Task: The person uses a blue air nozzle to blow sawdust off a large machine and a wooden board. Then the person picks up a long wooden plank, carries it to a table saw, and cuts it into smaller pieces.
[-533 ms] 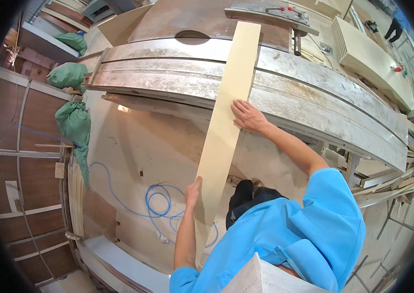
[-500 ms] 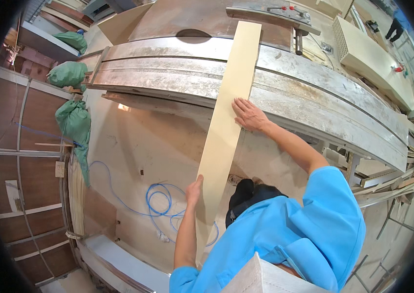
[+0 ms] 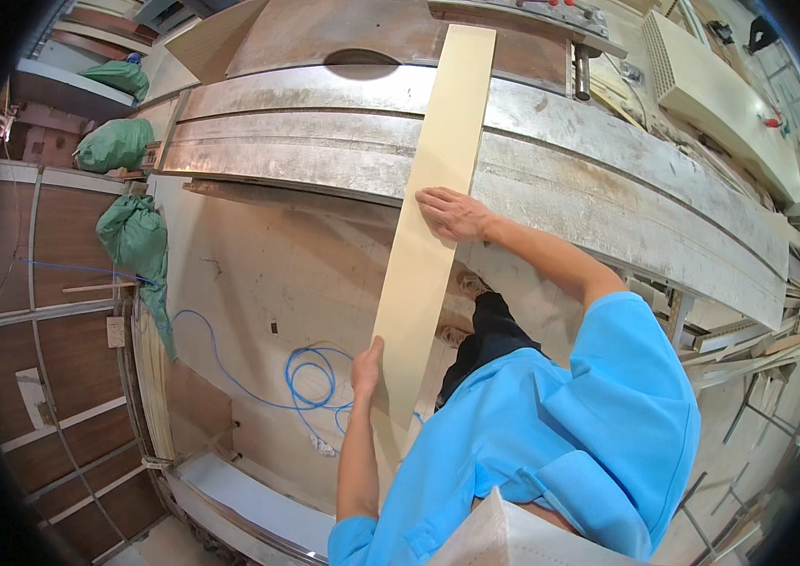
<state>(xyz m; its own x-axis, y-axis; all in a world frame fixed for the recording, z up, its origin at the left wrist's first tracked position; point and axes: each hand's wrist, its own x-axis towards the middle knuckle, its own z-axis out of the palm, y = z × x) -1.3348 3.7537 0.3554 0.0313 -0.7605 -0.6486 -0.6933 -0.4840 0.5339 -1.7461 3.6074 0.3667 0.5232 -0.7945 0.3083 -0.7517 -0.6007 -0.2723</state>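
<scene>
Grasps the left edge of a long cream board [image 3: 419, 274] with the left hand [image 3: 366, 371], with thumb pointing up along that edge and fingers mostly hidden. Lays the right hand [image 3: 455, 215] on the board's upper face, farther from the body, with fingers close together and pointing left; cannot tell whether also pinching the right edge with the thumb. Holds the board under the right hand and to the right of the left, with its far stretch across a scuffed metal tabletop [image 3: 315, 141] beyond both hands and its near end over the floor [image 3: 249, 283], close to the blue shirt [image 3: 551, 415]. Stands in dark trousers [image 3: 494, 335], below the right hand. Has a blue hose [image 3: 289, 370] looped just left of the left hand, and a green sack [image 3: 131, 231] farther left. Faces a dark oval opening [image 3: 362, 60] beyond the hands, left of the board's far end. Has a large cream panel [image 3: 725, 108] well beyond the right hand, to its right.
</scene>
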